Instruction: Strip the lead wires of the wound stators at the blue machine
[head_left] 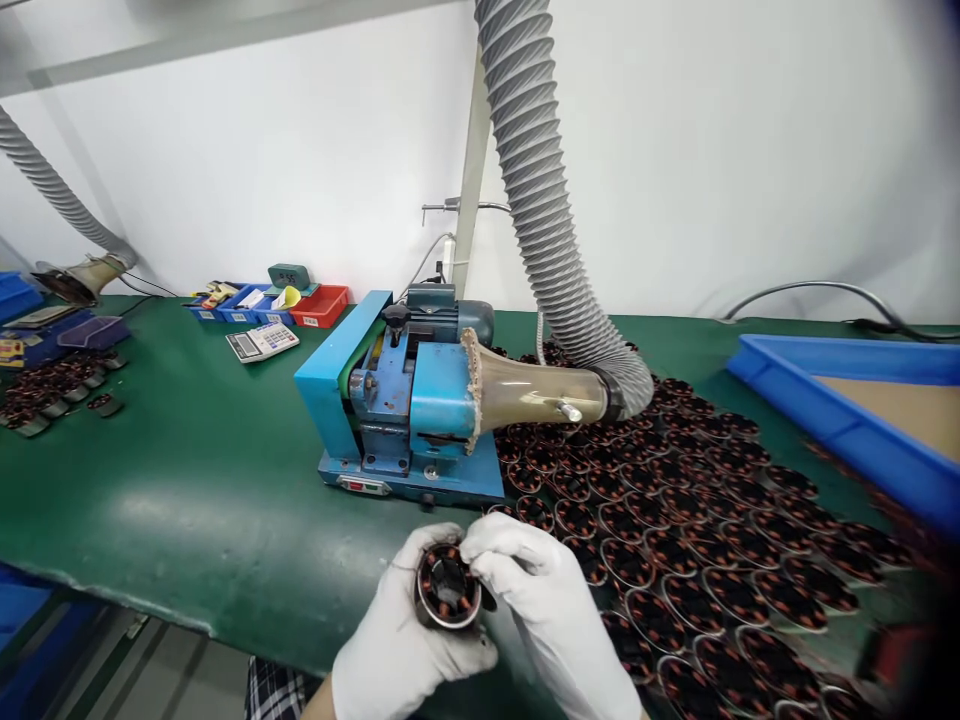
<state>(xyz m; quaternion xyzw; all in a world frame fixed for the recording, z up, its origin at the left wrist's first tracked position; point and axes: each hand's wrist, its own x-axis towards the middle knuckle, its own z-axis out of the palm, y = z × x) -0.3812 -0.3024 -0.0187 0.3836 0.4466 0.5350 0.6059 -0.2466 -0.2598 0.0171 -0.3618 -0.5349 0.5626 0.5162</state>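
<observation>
The left hand (pixel 409 640) curls around the metal-rimmed wound ring (pixel 448 595) from the left and below, windings facing up, while the right hand (pixel 551 600) comes in from the lower right with bent fingers at its rim, though whether they pinch anything is hard to tell. Good handling here likely means a steady left grip and light right fingertips, sparing the copper windings. The ring is held above the worktop's (pixel 187 480) near edge, before the blue machine (pixel 412 400), with similar rings (pixel 675 540) spread rightward.

Green bench (pixel 217 450), blue machine (pixel 442 390), copper-wound rings (pixel 671 552), calculator (pixel 262 343)
</observation>
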